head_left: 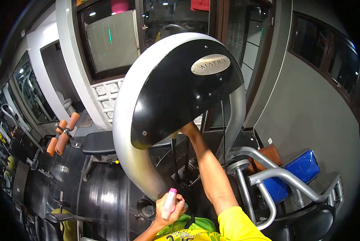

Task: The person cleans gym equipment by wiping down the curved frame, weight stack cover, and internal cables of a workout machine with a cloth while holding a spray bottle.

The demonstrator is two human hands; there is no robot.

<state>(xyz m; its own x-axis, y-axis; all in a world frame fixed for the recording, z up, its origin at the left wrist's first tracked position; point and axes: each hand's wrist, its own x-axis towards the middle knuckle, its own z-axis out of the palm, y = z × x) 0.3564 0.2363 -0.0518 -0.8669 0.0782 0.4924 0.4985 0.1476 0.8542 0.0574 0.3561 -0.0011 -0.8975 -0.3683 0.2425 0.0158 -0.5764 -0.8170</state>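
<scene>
A person's left hand [170, 208] grasps a small white plastic spray bottle with a pink top [169, 205], held just below the lower edge of a large, rounded gym-machine housing of black panel and silver-grey rim [176, 88]. The right hand [186, 127] reaches up to the underside of that housing, its fingers partly hidden behind the panel; whether it grips anything cannot be told. A yellow sleeve [238, 223] covers the upper part of the right arm.

On the housing's face sits 1 oval silver badge reading "MATRIX" [211, 64]. Below the housing stand dark upright rods [174, 158]. To its right, silver tubular metal bars [282, 172] cross before a blue rectangular pad [304, 166]. To its left are a black padded bench [99, 143] and 4 orange foam rollers [62, 143]. Behind it is a brown-framed window [109, 40].
</scene>
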